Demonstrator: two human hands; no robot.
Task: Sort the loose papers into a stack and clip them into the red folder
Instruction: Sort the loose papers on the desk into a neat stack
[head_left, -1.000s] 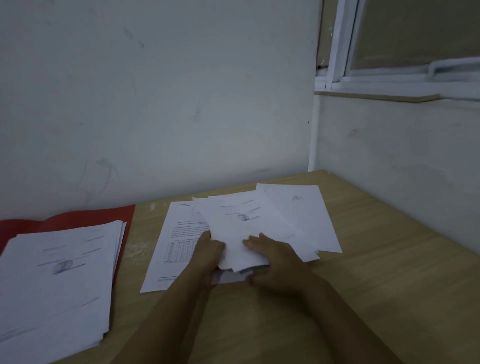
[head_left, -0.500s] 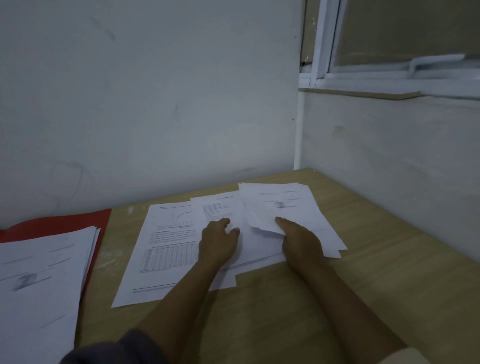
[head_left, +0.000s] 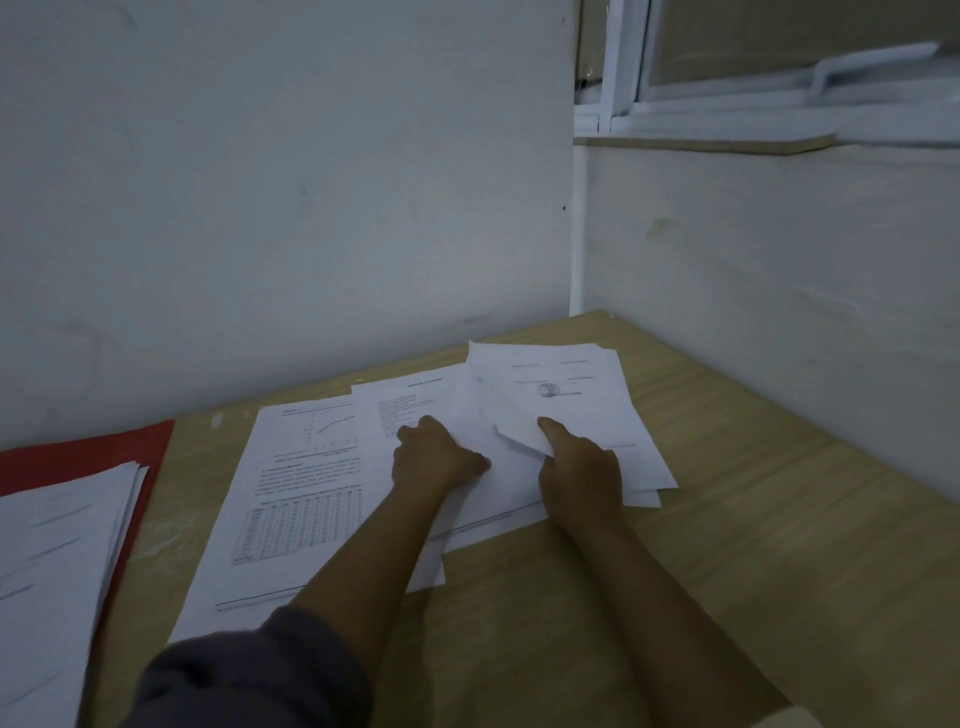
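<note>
Loose white papers (head_left: 311, 467) lie fanned across the middle of the wooden table (head_left: 753, 519). My left hand (head_left: 436, 457) presses flat on a sheet with a text list. My right hand (head_left: 579, 462) pinches the near edge of a small bundle of stamped sheets (head_left: 561, 395) at the right of the spread, thumb on top. The red folder (head_left: 78, 457) lies open at the far left. A stack of papers (head_left: 57, 545) rests on it and covers most of it.
The table sits in a corner. A white wall (head_left: 285, 182) runs along the back and another closes the right side. A window ledge (head_left: 727, 143) sits above the right wall. Bare wood lies in front of the papers and to the right.
My right hand has carried the stamped sheets from the middle of the spread to the right. My left hand moved forward onto the list sheet. The view has shifted right.
</note>
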